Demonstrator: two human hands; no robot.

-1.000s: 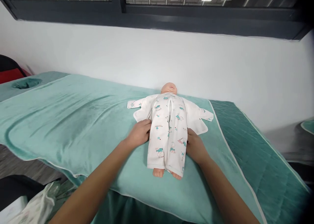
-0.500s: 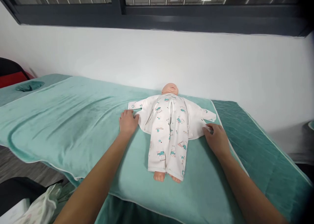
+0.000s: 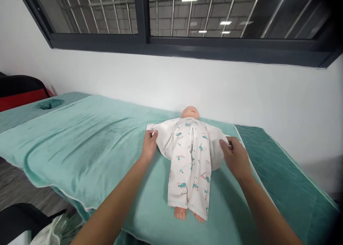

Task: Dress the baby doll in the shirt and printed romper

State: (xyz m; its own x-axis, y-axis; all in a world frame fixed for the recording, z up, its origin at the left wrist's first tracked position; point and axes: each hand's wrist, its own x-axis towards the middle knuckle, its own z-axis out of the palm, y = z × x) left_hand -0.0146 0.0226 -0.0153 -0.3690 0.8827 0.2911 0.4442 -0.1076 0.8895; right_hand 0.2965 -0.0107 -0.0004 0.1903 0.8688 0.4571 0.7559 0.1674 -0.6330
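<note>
A baby doll [image 3: 190, 113] lies on its back on a teal towel [image 3: 88, 145], dressed in a white printed romper [image 3: 190, 166] over an open white jacket. My left hand [image 3: 149, 145] pinches the end of the jacket's left sleeve. On the other side, my right hand [image 3: 235, 157] grips the right sleeve and jacket edge, folded in toward the body. The doll's bare feet [image 3: 187, 214] point toward me.
The towel covers a massage bed with a darker green quilted cover [image 3: 284, 173] at the right. A white wall and dark-framed window [image 3: 171, 19] stand behind. A red and black chair [image 3: 21, 93] is at far left; a plastic bag [image 3: 50, 232] lies low at the left.
Both hands moved outward from the doll's hips to the sleeves, then took hold of them; the right sleeve has been drawn in. The camera tilted up.
</note>
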